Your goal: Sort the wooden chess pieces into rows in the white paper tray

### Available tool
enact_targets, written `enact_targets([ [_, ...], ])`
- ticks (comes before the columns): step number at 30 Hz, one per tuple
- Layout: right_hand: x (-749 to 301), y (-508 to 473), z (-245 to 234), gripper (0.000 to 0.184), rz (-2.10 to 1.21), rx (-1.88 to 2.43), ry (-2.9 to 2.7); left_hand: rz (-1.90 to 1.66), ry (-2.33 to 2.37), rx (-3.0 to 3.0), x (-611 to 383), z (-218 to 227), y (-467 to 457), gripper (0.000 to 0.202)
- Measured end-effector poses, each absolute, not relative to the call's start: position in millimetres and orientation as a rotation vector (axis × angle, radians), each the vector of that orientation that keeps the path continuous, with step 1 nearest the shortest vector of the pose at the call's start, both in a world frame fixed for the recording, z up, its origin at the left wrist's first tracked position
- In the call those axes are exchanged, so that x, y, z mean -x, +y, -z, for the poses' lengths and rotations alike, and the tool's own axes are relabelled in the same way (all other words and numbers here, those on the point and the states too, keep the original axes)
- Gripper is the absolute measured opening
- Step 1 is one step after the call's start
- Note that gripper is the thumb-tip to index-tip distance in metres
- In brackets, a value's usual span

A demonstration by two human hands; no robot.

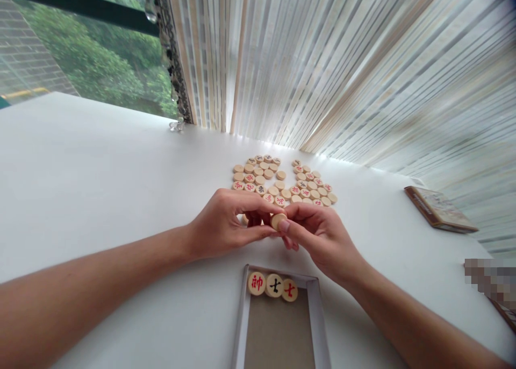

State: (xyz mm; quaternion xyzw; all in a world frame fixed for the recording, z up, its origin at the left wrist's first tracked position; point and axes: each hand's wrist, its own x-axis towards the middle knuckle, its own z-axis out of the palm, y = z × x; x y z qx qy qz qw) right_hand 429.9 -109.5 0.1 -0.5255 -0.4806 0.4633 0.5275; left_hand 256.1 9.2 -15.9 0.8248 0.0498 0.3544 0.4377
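A round wooden Chinese chess piece point(277, 221), its visible top blank, is held between my two hands above the white table. The fingertips of my left hand point(231, 218) are closed on its left side. From the right, the thumb and forefinger of my right hand point(322, 232) pinch the same piece. Just below the hands lies an open shallow box point(242, 326). Along its far wall sit a red-marked piece point(257, 284), a black-marked piece point(274, 285) and another red-marked piece point(289, 290), marked sides up. Beyond my hands spread many loose pieces point(260, 189), some blank side up.
A flat brown-edged box or book point(441, 210) lies at the right on the white table point(121, 170). A striped curtain point(282, 62) hangs along the table's far edge. Clear glass beads point(176, 126) rest by the window at the left. Another item at the right edge is partly blurred.
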Motion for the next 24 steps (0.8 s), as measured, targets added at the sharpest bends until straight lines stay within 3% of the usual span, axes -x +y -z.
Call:
enact_targets([
  [6, -431.8, -109.0, 5.9, 0.024, -1.135, 1.253, -1.073, -0.880, 0.112, -2.031, -256.0, 17.4, 10.6, 0.025],
  [17, -433.9, -107.9, 8.1, 0.027, -1.105, 1.246, -1.065, -0.844, 0.138, -1.934, -258.0, 22.9, 10.3, 0.035],
  [24, -435.1, -106.8, 9.6, 0.021, -1.031, 1.186, -1.110, -0.936, 0.205, -1.984, -258.9, 22.0, 11.0, 0.010],
])
